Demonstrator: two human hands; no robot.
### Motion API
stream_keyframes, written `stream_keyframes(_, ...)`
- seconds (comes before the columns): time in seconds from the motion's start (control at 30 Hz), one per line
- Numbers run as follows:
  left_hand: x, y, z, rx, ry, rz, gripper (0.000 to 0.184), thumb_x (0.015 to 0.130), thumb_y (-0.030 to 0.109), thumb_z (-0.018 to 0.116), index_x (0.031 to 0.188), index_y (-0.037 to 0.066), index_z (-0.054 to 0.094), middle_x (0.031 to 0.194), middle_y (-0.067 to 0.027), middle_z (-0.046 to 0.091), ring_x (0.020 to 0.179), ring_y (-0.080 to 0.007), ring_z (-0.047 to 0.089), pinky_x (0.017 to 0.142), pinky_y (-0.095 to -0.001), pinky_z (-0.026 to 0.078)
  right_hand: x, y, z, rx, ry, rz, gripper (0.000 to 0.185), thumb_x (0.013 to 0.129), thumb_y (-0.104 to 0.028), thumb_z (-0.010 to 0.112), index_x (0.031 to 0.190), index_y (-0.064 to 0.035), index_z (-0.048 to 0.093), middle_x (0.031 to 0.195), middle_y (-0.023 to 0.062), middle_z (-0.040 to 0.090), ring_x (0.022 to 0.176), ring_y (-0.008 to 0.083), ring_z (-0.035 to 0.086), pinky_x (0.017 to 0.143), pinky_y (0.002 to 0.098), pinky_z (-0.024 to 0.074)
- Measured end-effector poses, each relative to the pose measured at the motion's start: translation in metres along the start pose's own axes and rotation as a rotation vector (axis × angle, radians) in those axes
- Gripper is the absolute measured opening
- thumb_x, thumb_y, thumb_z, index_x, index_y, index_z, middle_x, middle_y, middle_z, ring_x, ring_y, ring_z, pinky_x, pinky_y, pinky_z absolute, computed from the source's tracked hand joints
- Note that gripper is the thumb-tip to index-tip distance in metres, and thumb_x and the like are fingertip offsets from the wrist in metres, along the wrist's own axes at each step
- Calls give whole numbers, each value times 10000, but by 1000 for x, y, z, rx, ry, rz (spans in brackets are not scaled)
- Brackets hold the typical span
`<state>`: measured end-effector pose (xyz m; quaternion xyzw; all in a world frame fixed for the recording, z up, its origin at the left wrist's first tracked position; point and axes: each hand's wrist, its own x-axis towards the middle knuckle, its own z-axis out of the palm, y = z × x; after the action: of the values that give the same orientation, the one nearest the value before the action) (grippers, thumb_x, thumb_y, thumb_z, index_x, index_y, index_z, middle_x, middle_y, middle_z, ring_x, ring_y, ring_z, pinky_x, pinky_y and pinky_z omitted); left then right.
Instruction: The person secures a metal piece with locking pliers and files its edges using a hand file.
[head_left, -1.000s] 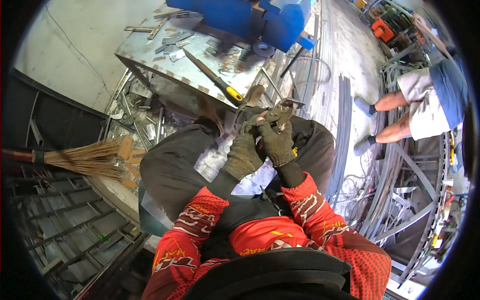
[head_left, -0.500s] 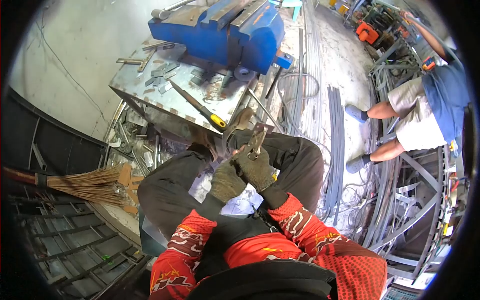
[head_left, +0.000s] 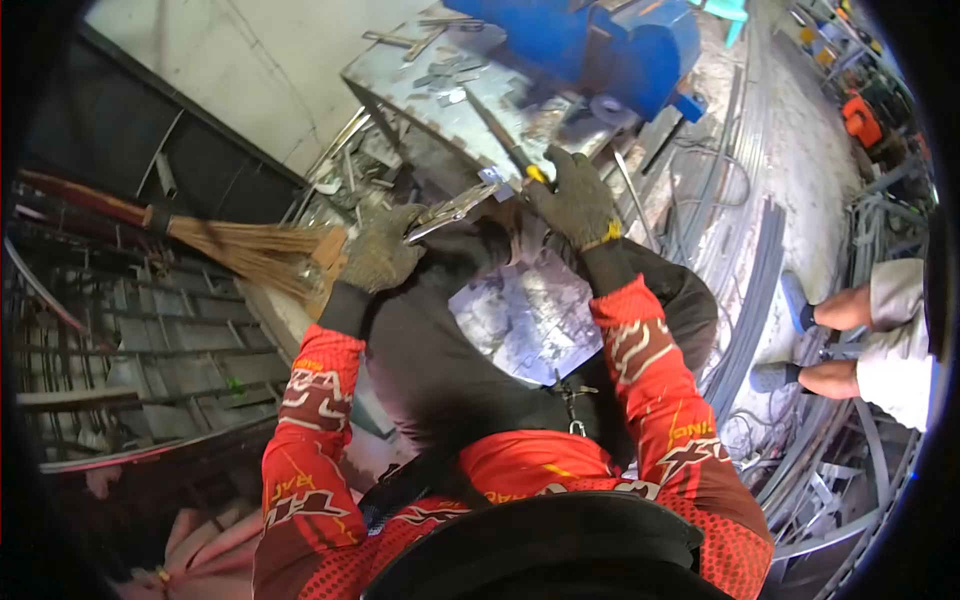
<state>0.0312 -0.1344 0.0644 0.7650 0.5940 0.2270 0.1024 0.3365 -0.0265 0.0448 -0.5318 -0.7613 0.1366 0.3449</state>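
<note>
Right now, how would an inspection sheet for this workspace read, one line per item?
Surface: grey metal-topped workbench bearing a blue metal vise
Job's things: silver metal pliers, small flat metal piece at their tip; long tapered metal tool with a yellow handle
Clutter: small flat grey metal offcuts on the workbench
Hands: left gloved hand holds the pliers; right gloved hand at the yellow handle, grip unclear
Cables: dark loop on the floor, cable or wire unclear
Surroundings: straw broom at left; another person's legs at right
</note>
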Motion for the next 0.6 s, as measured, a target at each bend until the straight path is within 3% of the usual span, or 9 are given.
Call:
stream_keyframes(0.07, -1, -5, 5, -23, -99, -95, 474, 810, 157, 684, 1278, 88, 658, 1193, -225, 703, 1116, -442, 662, 968, -509, 531, 14, -1, 12, -119, -147, 46, 571, 884, -438, 638, 1343, -100, 619, 1199, 250, 677, 1109, 446, 683, 935, 545, 549)
stream_keyframes(0.17, 5, 14, 1, -87, -251, -186, 457, 807, 159, 655, 1260, 107, 688, 1196, -215, 713, 1139, -420, 668, 985, -489, 533, 30, -6, 16, -186, -313, 97, 600, 871, -461, 670, 1327, -77, 598, 1200, 244, 661, 1131, 442, 665, 941, 549, 533)
stream_keyframes(0.2, 10, 13, 3, -57, -291, -141, 463, 801, 167, 649, 1258, 104, 696, 1174, -223, 719, 1127, -419, 671, 981, -484, 538, 36, -6, 17, -218, -359, 103, 548, 865, -403, 641, 1300, -75, 586, 1191, 240, 664, 1117, 447, 665, 941, 551, 535)
stream_keyframes(0.3, 27, 10, 7, -64, -419, -139, 472, 795, 176, 644, 1259, 105, 697, 1179, -228, 717, 1122, -423, 671, 976, -486, 540, 38, -4, 18, -267, -267, 18, 513, 856, -398, 640, 1248, -69, 601, 1164, 239, 668, 1098, 448, 668, 938, 541, 539)
stream_keyframes(0.37, 37, 4, 13, -66, -412, -96, 476, 792, 176, 635, 1257, 94, 693, 1179, -234, 718, 1118, -423, 676, 973, -484, 542, 47, -1, 16, -315, -330, 16, 505, 868, -355, 630, 1307, -106, 636, 1186, 247, 684, 1109, 446, 687, 944, 530, 550)
stream_keyframes(0.5, 61, 6, 13, -88, -458, -97, 480, 784, 183, 638, 1249, 77, 688, 1150, -238, 725, 1111, -420, 685, 965, -478, 542, 31, 10, -11, -192, -284, 50, 454, 897, -324, 652, 1231, -16, 640, 1136, 267, 683, 1113, 443, 678, 925, 497, 555)
stream_keyframes(0.57, 79, 0, 16, 2, -642, -114, 523, 785, 197, 688, 1293, 76, 684, 1229, -236, 716, 1147, -403, 680, 998, -453, 536, 9, 40, -28, -75, -149, 9, 440, 923, -310, 649, 1226, 4, 600, 1092, 270, 686, 1051, 449, 691, 866, 523, 542)
stream_keyframes(0.6, 88, 1, 13, 14, -731, -142, 582, 765, 218, 714, 1329, 82, 676, 1249, -205, 725, 1157, -372, 685, 1007, -431, 536, -7, 38, -44, 30, -143, 104, 427, 924, -283, 653, 1239, -5, 578, 1093, 276, 681, 1031, 462, 687, 845, 537, 529)
